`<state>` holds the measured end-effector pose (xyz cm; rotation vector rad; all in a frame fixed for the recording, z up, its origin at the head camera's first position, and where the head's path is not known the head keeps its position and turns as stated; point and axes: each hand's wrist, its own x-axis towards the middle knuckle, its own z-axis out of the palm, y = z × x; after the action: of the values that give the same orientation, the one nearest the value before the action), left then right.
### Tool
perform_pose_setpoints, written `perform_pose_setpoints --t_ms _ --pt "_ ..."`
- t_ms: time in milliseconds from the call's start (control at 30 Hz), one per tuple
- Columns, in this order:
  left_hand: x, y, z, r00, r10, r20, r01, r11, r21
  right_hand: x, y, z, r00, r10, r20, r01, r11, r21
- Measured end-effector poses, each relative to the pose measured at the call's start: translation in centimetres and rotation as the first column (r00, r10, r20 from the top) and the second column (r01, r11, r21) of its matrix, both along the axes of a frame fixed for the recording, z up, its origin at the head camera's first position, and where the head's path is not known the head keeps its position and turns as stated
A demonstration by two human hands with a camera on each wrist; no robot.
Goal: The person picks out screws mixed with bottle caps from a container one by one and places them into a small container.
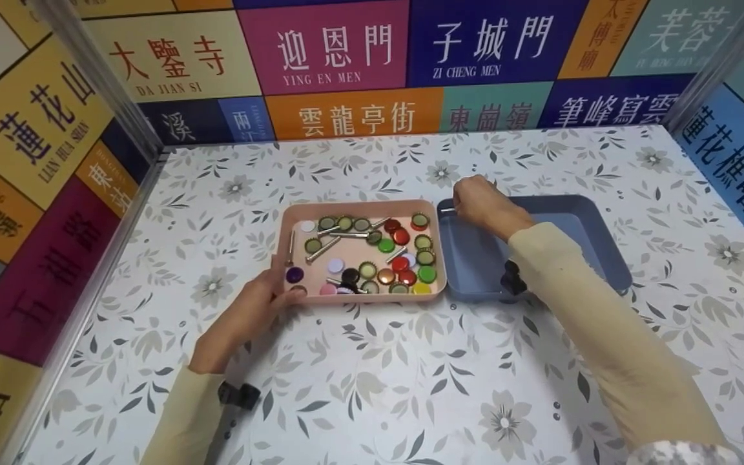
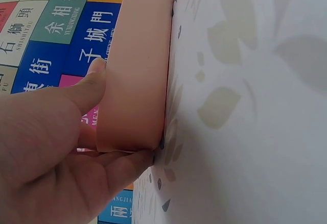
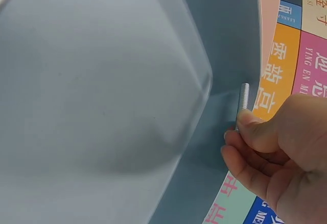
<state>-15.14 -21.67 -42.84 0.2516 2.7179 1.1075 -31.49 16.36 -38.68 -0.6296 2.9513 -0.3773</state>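
Note:
A pink tray (image 1: 372, 299) holds several bottle caps (image 1: 400, 236) in mixed colours and several metal bolts (image 1: 324, 249). At its front left corner my left hand (image 1: 252, 309) grips the wall, thumb over the rim and fingers round the outside, as the left wrist view shows on the tray side (image 2: 137, 66). My right hand (image 1: 483, 201) is over the back left corner of a blue tray (image 1: 475, 258). Between thumb and fingers it pinches a threaded silver bolt (image 3: 243, 97), whose lower end is hidden. No items show on the visible part of the blue tray's floor.
Both trays stand side by side, their rims close together, on a table (image 1: 372, 387) with a white floral cover. Panels (image 1: 340, 55) with coloured Chinese lettering stand behind and at both sides. A dark wrist strap piece (image 1: 240, 395) is on the left sleeve.

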Motion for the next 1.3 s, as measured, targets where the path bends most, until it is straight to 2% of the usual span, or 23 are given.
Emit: perform_pose_setpoints --t_ms 200,467,800,1300 --pt "-0.1 0.0 -0.2 1.0 0.001 0.009 -0.001 1.0 0.023 0.0 0.0 -0.4 1.0 -0.004 0.005 0.004 1.0 -0.002" --pt "-0.2 0.1 0.0 0.999 0.022 0.023 -0.022 1.0 -0.002 0.2 0.0 -0.9 1.0 0.012 -0.013 -0.012 0.999 0.037" --pt "-0.1 0.1 -0.1 1.0 0.017 0.023 -0.016 1.0 -0.016 0.3 -0.2 -1.0 0.999 0.002 0.053 -0.005 0.998 0.06" --pt "-0.2 0.1 -0.2 0.999 0.023 0.028 -0.023 1.0 -0.002 0.4 -0.2 -1.0 0.999 0.015 0.048 -0.019 0.997 0.078"
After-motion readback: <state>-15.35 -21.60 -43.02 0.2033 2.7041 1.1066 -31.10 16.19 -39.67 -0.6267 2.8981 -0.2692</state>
